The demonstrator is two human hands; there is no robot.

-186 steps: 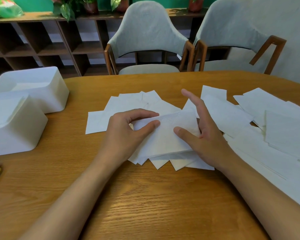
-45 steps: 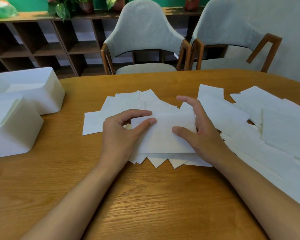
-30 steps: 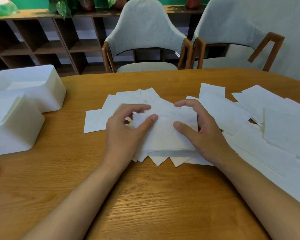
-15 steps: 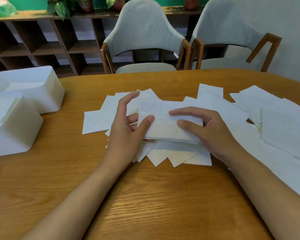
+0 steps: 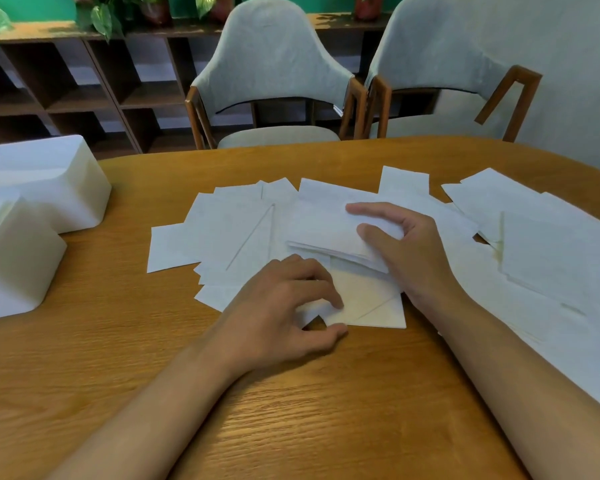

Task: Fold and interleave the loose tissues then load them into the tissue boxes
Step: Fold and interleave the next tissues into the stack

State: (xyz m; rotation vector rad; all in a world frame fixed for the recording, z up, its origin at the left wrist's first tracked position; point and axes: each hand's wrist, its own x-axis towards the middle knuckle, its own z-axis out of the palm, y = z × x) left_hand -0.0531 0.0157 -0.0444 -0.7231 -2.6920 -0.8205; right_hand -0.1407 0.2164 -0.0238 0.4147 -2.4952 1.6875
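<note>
My right hand (image 5: 409, 254) grips a stack of folded white tissues (image 5: 326, 226), thumb on top and fingers along its far edge, with the stack's near edge raised off the pile. My left hand (image 5: 281, 306) is curled at the near edge of the flat tissues (image 5: 371, 303) beneath and pinches a tissue corner between thumb and fingers. More folded tissues (image 5: 229, 230) fan out to the left of the stack. Two white tissue boxes stand open at the table's left: the far box (image 5: 66, 195) and the near box (image 5: 18, 268).
Loose unfolded tissues (image 5: 551, 258) cover the right side of the wooden table (image 5: 291, 410). Two grey upholstered chairs (image 5: 271, 74) stand at the far edge, with dark shelving (image 5: 66, 84) behind them. Bare wood lies between me and the tissues.
My right hand has lifted the folded stack and carried it slightly away and right. My left hand let go of the stack and came down to the near tissues, taking a corner.
</note>
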